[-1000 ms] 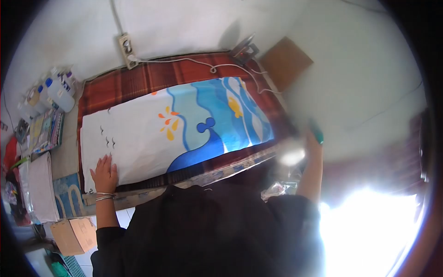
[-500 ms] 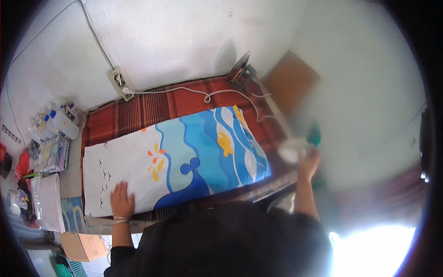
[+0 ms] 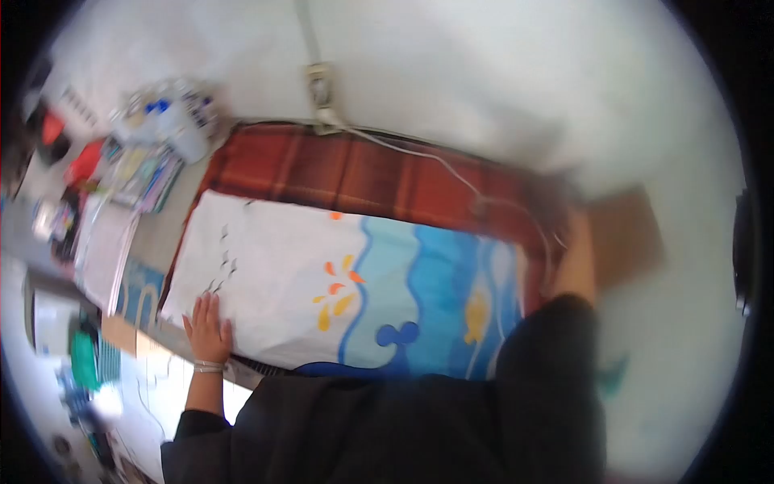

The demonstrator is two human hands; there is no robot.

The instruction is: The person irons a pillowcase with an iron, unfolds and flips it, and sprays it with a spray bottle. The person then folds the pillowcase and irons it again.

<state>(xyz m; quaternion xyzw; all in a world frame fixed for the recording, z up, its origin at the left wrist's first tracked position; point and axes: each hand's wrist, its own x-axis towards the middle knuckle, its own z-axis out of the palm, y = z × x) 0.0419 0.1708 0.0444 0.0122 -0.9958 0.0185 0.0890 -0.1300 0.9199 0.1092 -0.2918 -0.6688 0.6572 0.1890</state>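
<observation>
My left hand (image 3: 211, 331) lies flat with its fingers apart on the white end of a folded cloth (image 3: 274, 274). The cloth is printed with birds, orange and yellow drops, blue waves and a yellow fish. At the far right corner of the table, my right hand (image 3: 576, 224) reaches toward the iron (image 3: 558, 189). Motion blur smears both, so its fingers and any grip on the iron cannot be made out. Beneath the cloth is a red and brown plaid cover (image 3: 302, 165).
A white cord (image 3: 411, 151) runs from the wall socket (image 3: 321, 89) across the plaid cover. White jugs (image 3: 181, 129), books (image 3: 149, 173) and plastic packets (image 3: 105, 246) crowd the left side. A brown board (image 3: 629, 238) is at the right, and a teal object (image 3: 613, 375) shows low beside my sleeve.
My right hand has gone from the near right, beside a blurred white and green object, to the iron's corner. My left hand stays flat on the cloth. The view has turned.
</observation>
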